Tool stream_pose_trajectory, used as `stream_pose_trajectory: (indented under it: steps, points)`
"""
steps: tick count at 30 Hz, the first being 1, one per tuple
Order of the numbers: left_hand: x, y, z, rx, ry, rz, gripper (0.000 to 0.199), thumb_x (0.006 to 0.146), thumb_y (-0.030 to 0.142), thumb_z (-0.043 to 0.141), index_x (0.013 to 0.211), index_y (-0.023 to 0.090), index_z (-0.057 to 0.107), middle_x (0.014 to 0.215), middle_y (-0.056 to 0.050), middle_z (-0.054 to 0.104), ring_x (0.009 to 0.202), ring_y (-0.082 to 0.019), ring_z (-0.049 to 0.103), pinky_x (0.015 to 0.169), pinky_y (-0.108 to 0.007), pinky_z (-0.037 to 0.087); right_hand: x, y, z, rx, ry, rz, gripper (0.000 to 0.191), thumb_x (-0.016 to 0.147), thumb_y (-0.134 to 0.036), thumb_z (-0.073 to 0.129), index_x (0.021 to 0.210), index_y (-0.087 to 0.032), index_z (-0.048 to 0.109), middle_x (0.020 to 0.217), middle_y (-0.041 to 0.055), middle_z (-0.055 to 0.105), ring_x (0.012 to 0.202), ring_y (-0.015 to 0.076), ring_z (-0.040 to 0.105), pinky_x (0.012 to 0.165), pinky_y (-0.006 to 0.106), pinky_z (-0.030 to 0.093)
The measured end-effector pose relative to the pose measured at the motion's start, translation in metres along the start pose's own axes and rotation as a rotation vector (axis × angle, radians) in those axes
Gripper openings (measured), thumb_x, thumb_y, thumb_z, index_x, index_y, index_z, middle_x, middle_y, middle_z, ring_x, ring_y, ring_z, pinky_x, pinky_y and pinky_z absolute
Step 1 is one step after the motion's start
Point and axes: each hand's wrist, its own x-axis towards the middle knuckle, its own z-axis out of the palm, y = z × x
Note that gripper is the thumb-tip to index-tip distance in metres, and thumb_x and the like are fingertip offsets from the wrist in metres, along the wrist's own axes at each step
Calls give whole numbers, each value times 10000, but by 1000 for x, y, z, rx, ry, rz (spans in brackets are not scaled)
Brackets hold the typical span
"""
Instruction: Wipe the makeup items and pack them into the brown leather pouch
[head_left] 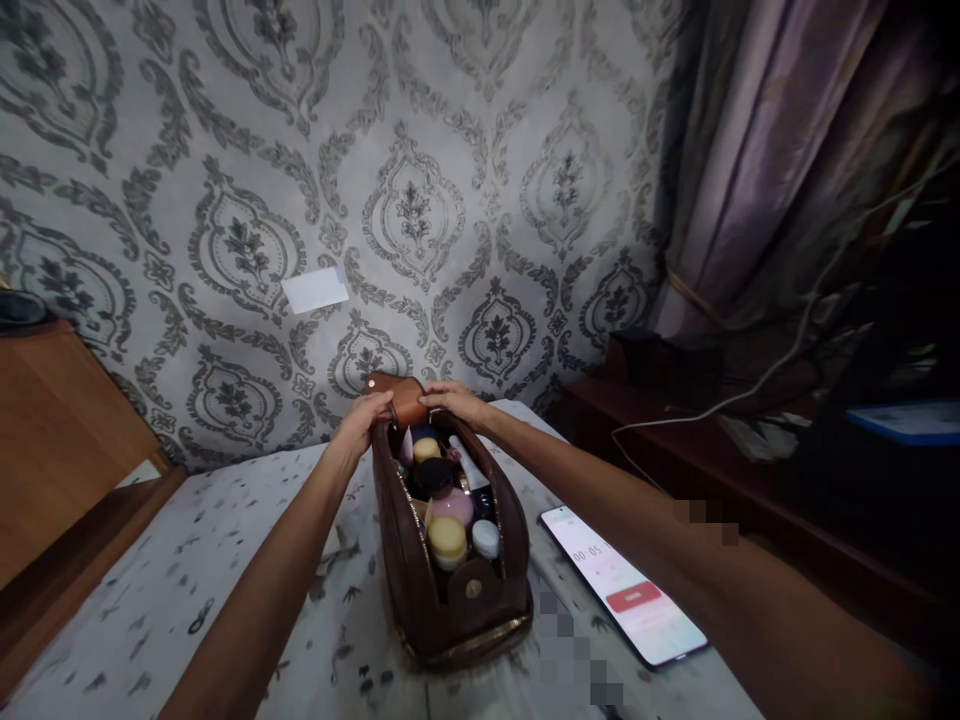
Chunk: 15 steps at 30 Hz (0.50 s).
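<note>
A dark brown cosmetic bag [401, 600] stands unzipped on the patterned white sheet, its mouth spread wide. Inside are several jars and tubes, among them a yellow-lidded jar [448, 538], a small white-lidded jar [486, 538], a pink round item [452, 508] and a white tube [466, 462]. At the bag's far end, my left hand [365, 418] grips the left side by the brown leather flap [409, 400]. My right hand [456, 401] is closed on the right side of that flap, thumb and fingers at its edge. A snap button shows on the near tab [473, 590].
To the bag's right lies a phone [622, 590] with a timer on its screen, beneath my right forearm. A wooden cabinet [67, 440] stands at the left, a dark red table [600, 430] at the right. A white cable [720, 400] hangs there. Patterned wallpaper [420, 210] rises behind.
</note>
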Motion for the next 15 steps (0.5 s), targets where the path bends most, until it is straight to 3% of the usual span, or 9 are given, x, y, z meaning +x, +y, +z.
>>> stream_pose_trajectory:
  steps: [4, 9, 15]
  points:
    - [0, 1, 8, 6, 17, 17, 230, 702, 225, 801, 866, 93, 711, 657, -87, 730, 559, -194, 674, 583, -289, 528, -3, -1, 3, -1, 4, -23, 252, 696, -373, 780, 669, -187, 613, 520, -64, 547, 479, 93, 471, 504, 224, 361]
    - [-11, 2, 15, -25, 47, 139, 411, 656, 203, 816, 1045, 173, 688, 836, -50, 766, 747, -190, 710, 736, -305, 551, -4, -5, 6, 7, -10, -66, 271, 608, -322, 814, 770, -194, 638, 632, -45, 642, 583, 118, 559, 578, 226, 408]
    - [-27, 6, 23, -25, 31, 286, 442, 595, 200, 792, 1020, 183, 675, 926, -13, 761, 811, -168, 706, 765, -254, 543, -7, -5, 8, 38, 0, -138, 297, 547, -302, 784, 769, -209, 610, 703, -58, 668, 658, 130, 588, 634, 239, 435]
